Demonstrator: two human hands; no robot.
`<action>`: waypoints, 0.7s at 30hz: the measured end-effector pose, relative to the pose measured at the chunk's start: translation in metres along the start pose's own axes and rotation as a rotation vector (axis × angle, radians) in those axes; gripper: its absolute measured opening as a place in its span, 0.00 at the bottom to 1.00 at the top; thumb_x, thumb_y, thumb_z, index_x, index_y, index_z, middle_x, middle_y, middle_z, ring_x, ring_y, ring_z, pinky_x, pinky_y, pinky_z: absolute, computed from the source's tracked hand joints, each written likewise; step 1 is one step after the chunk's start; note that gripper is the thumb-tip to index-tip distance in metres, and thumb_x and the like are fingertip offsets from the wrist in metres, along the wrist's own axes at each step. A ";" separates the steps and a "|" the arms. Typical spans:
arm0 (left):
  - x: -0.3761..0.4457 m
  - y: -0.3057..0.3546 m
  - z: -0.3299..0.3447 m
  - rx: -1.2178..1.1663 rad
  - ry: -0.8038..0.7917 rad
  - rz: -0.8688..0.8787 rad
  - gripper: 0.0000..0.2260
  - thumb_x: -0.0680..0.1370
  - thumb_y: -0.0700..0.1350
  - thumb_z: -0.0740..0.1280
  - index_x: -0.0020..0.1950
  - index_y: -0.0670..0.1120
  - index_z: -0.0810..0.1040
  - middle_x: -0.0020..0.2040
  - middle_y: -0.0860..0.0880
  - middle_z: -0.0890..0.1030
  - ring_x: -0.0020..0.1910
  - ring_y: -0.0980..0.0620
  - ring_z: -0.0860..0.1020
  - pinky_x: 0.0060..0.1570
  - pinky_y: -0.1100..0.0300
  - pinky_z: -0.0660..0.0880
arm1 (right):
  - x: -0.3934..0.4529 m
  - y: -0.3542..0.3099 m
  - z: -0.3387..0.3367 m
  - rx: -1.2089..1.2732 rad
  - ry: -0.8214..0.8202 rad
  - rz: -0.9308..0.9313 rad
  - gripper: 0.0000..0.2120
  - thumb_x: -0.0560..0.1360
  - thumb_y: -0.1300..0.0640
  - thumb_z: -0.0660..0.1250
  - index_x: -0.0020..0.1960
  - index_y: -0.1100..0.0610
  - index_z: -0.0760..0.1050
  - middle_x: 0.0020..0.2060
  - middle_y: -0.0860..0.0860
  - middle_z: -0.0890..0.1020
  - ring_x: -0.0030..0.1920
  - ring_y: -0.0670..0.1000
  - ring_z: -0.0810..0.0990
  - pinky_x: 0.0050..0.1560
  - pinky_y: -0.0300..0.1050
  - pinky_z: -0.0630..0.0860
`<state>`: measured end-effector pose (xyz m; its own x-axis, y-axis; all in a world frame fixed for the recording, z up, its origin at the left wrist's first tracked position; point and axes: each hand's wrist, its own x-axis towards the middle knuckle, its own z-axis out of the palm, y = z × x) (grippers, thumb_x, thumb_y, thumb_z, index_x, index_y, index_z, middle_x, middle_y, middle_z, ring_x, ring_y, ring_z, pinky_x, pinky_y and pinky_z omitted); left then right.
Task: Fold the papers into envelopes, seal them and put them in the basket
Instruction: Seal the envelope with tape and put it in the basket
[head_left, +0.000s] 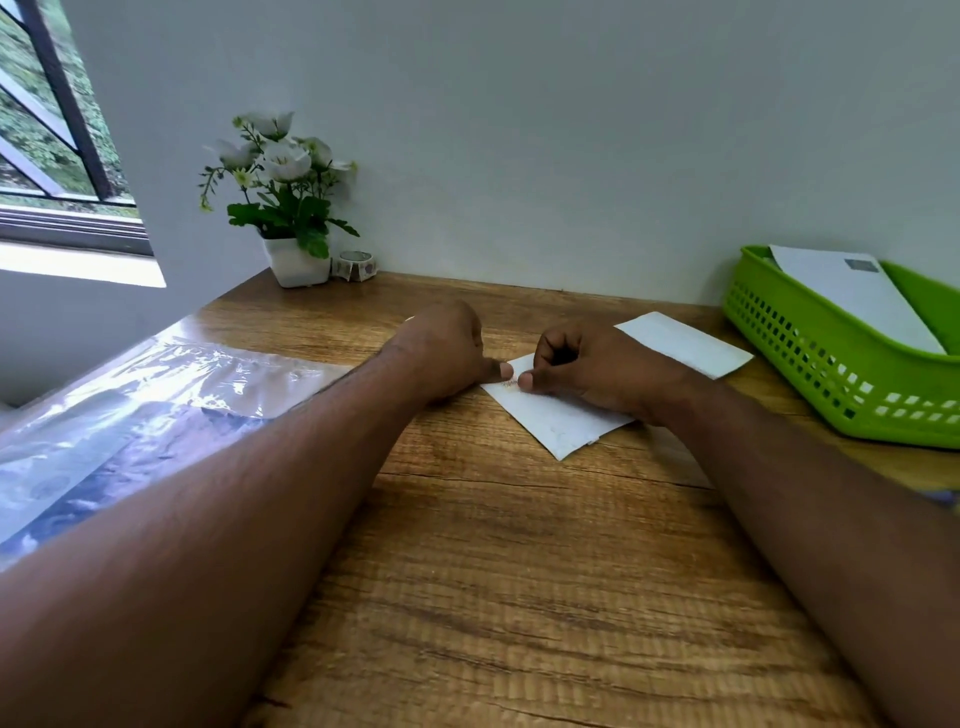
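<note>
A folded white paper envelope (558, 421) lies on the wooden table (519, 571) in front of me. My left hand (447, 353) has its fingers curled and its thumb pressing the envelope's left corner. My right hand (587, 371) rests on the envelope with curled fingers, and its thumb presses down beside the left thumb, where a small coloured sticker shows. A second folded white envelope (691, 343) lies just behind my right hand. The green plastic basket (810, 364) stands at the right and holds a sealed white envelope (852, 296).
A clear plastic sleeve of sheets (130, 410) lies along the table's left side. A white pot of artificial flowers (291, 208) and a roll of stickers (355, 265) stand at the back left by the wall. A window is at far left.
</note>
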<state>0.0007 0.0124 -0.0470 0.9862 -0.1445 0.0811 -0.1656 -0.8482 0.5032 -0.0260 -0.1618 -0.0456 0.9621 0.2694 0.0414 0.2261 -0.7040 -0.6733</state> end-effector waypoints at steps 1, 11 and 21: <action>0.000 0.000 0.000 -0.001 -0.001 -0.002 0.15 0.71 0.54 0.74 0.47 0.45 0.78 0.41 0.49 0.79 0.41 0.51 0.77 0.37 0.60 0.72 | 0.000 0.000 0.001 -0.022 -0.005 -0.001 0.11 0.72 0.51 0.73 0.43 0.59 0.78 0.33 0.46 0.78 0.35 0.43 0.72 0.36 0.38 0.67; 0.004 0.000 0.006 0.073 0.036 0.020 0.16 0.73 0.59 0.71 0.45 0.46 0.76 0.39 0.50 0.77 0.41 0.50 0.77 0.40 0.56 0.75 | -0.001 -0.002 0.002 -0.024 -0.006 0.006 0.10 0.70 0.53 0.74 0.41 0.60 0.78 0.33 0.47 0.78 0.36 0.44 0.73 0.37 0.40 0.68; -0.002 0.004 0.019 0.187 0.247 -0.019 0.07 0.78 0.52 0.65 0.47 0.49 0.72 0.45 0.49 0.78 0.47 0.47 0.77 0.39 0.56 0.70 | -0.006 -0.006 0.002 0.142 0.057 -0.010 0.08 0.72 0.55 0.73 0.43 0.60 0.80 0.36 0.46 0.80 0.38 0.42 0.76 0.41 0.37 0.70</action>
<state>-0.0019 0.0000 -0.0616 0.9563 -0.0186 0.2918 -0.1223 -0.9320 0.3413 -0.0337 -0.1576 -0.0431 0.9680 0.2351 0.0877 0.2156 -0.6005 -0.7700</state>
